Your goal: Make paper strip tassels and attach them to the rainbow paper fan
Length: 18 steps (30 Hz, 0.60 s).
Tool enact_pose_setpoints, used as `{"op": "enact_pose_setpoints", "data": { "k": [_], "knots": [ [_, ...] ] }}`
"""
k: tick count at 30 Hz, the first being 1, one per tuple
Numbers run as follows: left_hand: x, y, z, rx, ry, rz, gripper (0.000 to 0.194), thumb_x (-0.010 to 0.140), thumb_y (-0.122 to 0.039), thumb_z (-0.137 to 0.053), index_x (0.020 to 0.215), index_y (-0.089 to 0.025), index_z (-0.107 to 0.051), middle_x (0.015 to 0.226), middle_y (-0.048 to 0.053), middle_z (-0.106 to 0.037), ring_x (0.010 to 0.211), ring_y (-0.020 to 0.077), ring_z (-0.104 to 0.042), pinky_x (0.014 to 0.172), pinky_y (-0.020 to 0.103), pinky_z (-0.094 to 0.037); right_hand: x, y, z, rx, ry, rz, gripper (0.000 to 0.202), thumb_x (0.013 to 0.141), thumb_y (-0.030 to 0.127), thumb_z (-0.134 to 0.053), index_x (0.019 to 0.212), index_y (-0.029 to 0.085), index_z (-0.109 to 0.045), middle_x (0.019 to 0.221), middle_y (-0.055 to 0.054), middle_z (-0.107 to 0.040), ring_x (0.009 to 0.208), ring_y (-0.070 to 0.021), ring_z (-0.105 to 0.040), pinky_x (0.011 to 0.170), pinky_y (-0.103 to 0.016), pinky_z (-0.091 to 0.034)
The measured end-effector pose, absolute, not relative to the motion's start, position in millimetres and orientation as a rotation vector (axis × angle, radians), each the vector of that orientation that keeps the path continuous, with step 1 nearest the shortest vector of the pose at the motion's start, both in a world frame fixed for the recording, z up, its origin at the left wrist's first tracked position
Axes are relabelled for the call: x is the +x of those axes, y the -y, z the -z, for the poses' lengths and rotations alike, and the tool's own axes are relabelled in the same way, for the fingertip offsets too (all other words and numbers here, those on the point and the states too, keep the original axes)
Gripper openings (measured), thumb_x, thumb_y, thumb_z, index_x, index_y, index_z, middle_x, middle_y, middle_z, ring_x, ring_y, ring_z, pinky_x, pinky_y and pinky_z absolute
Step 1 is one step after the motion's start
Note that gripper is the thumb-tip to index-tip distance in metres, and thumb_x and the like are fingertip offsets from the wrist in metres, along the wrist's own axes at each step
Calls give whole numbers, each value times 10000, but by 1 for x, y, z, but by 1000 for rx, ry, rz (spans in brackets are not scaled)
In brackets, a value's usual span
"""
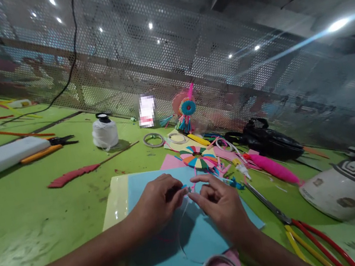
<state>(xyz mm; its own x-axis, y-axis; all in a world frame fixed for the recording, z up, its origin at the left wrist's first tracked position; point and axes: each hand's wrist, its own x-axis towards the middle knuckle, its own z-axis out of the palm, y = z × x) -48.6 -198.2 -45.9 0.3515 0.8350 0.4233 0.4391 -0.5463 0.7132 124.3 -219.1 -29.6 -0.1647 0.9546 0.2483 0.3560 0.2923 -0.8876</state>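
The light blue sheet [152, 261] lay beneath the fingers, on a pale yellow sheet [112, 213], probably as a clean ground on which tiny bits would show up better than on the green tabletop [36, 226]. Both hands met over it, seemingly because so small a thing needed steadying from two sides. The scissors [286, 219] rested to the right of the fingers with red and yellow handles turned towards the person, likely for an easy reach. The glue bottle [240, 168] lay just beyond the right fingers, near a striped paper wheel [198, 157], while the white spool [104, 133] stood well off beyond the left ones, perhaps to leave the forearms room. A grey ring [218, 265] sat nearer the person than the fingers.

The left hand [158, 203] had thumb and index drawn together, pinching a small blue piece [184, 187] at their tips. The right hand [223, 207] faced it, index stretched out above the thumb with a gap between them; whether its thumb touched the piece, I could not tell. A thin pale strand [179, 238] curved below the fingers across the blue sheet; its upper end was too blurred to trace.
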Motion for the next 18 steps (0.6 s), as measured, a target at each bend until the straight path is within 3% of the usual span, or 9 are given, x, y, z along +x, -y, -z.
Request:
{"op": "enact_pose_setpoints", "data": {
  "k": [3,6,11,18],
  "knots": [
    [-47,199,45,2034,-1075,-1063,221,845,-313,-494,788,-140,-621,674,9,-550,612,108,-472,575,225,-348,121,222,28,-1126,1827,-633,116,790,265,-615,788,154,-651,538,41,-508,477,-67,-391,464,-199,-308],
    [-48,199,39,1660,-1009,-1016,313,787,-430,-556,717,-131,-618,573,-19,-497,539,93,-417,517,219,-312,125,223,29,-1020,1933,-513,86,805,201,-595,777,156,-663,665,0,-637,552,-79,-505,532,-190,-382],
    [-52,195,33,1223,-881,-927,361,654,-480,-685,688,-124,-634,607,-9,-547,527,68,-387,488,196,-257,134,222,28,-889,2016,-495,75,804,141,-592,794,168,-661,700,5,-668,618,-84,-592,598,-164,-435],
    [-54,190,39,1137,-820,-914,351,652,-453,-705,684,-110,-644,598,-4,-549,544,66,-389,508,193,-259,138,221,32,-862,2112,-412,98,809,119,-578,838,171,-656,728,-14,-674,667,-103,-609,648,-191,-439]
  ]
}}
